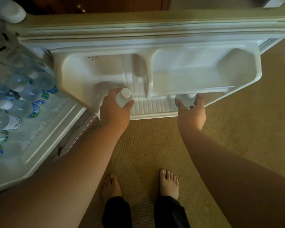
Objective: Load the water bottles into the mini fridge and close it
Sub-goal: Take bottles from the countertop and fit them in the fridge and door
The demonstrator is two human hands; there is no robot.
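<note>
The mini fridge door (pixel 155 38) stands wide open in front of me, its white moulded inner shelves facing up. My left hand (pixel 113 111) grips a clear water bottle (pixel 124 98) with a white cap, upright in the door's bottom shelf at the left. My right hand (pixel 192 113) holds a second water bottle (pixel 186 99) at the right part of that shelf, partly hidden under the upper door bin (pixel 204 71). Several more water bottles (pixel 23 96) lie stacked inside the fridge cabinet (pixel 44 145) at the left.
Tan carpet (pixel 237 137) covers the floor under the door, and my bare feet (pixel 169 183) stand on it near the bottom. Dark wooden furniture (pixel 89 4) with a brass knob rises behind the door. A white object (pixel 5 9) sits at the top left.
</note>
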